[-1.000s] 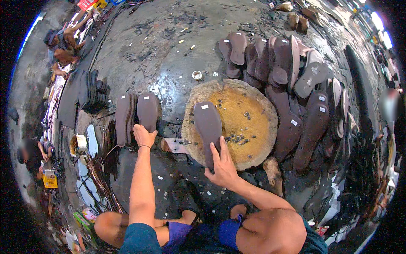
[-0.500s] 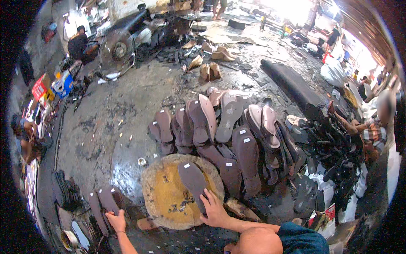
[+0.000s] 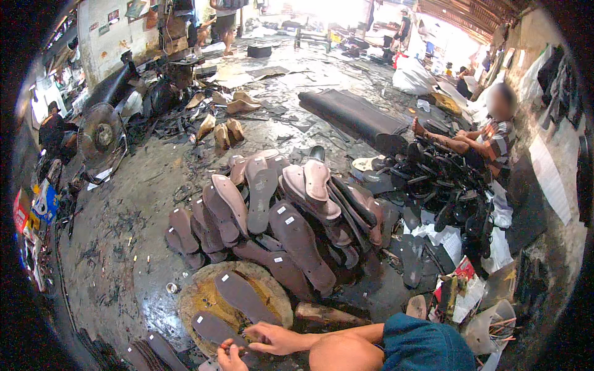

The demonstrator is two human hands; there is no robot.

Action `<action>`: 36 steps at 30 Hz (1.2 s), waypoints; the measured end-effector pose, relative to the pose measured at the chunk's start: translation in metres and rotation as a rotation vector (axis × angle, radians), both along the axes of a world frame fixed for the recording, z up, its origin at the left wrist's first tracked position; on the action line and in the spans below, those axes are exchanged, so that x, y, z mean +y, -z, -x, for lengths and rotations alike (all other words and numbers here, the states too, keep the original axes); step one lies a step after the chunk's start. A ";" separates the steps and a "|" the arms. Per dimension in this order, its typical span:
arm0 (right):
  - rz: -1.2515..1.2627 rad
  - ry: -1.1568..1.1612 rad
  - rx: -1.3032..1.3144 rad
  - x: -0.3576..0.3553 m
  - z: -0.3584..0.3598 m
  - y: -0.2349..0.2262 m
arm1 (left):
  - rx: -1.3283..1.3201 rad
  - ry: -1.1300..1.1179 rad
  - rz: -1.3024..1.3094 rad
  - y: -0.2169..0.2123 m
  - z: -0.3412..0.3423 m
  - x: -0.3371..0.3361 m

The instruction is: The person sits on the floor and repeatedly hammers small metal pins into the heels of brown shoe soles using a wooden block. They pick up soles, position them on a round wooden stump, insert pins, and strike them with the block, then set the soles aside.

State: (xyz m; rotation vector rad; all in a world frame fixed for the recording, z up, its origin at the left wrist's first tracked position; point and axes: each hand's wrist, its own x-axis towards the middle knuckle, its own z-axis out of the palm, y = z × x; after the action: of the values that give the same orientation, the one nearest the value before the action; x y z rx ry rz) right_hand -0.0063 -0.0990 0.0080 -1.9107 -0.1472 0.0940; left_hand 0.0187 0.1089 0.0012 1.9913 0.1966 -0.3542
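Observation:
A round wooden block (image 3: 185,303) stands low in the view with two dark brown shoe soles lying on it. My right hand (image 3: 272,338) reaches in from the right, fingers stretched flat, fingertips touching the near end of the longer sole (image 3: 244,297). My left hand (image 3: 230,357), half cut off by the lower edge, grips the near end of the shorter sole (image 3: 210,326). My knee (image 3: 343,353) and blue shorts (image 3: 421,343) fill the bottom right.
A big heap of brown soles (image 3: 278,216) lies just beyond the block. More dark soles (image 3: 151,352) sit on the floor at left, by a small tin (image 3: 171,287). A seated person (image 3: 489,136) works at right among black sandals (image 3: 445,185). A fan (image 3: 102,136) stands at left.
My head has tipped up, showing the workshop beyond. My left hand left the soles on the floor at left and came to the block, where a second sole now lies.

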 end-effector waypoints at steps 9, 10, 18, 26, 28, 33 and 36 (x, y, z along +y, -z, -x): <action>-0.309 -0.058 0.307 -0.007 -0.017 0.019 | -0.059 -0.304 0.509 -0.044 0.000 -0.061; -0.352 -0.080 0.417 -0.006 -0.017 0.021 | -0.055 -0.295 0.440 -0.045 0.002 -0.060; 0.175 0.431 0.219 -0.067 0.043 0.020 | -0.325 -0.500 0.534 -0.010 -0.074 -0.007; 0.965 0.348 0.655 -0.140 0.179 0.039 | -0.589 -0.297 -0.283 0.072 -0.265 0.080; 0.966 0.359 0.537 -0.157 0.209 0.066 | -0.536 -0.200 -0.414 0.099 -0.291 0.071; 0.907 0.390 0.478 -0.163 0.221 0.072 | -0.524 -0.183 -0.362 0.103 -0.290 0.079; 0.725 0.497 0.493 -0.145 0.201 0.025 | -0.483 -0.359 -0.078 0.064 -0.251 0.088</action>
State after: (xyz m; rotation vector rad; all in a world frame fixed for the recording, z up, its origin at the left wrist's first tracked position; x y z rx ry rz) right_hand -0.2073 -0.2441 -0.0171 -2.5097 0.7880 0.3078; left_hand 0.2700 0.1972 -0.0631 2.0073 0.2544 0.3671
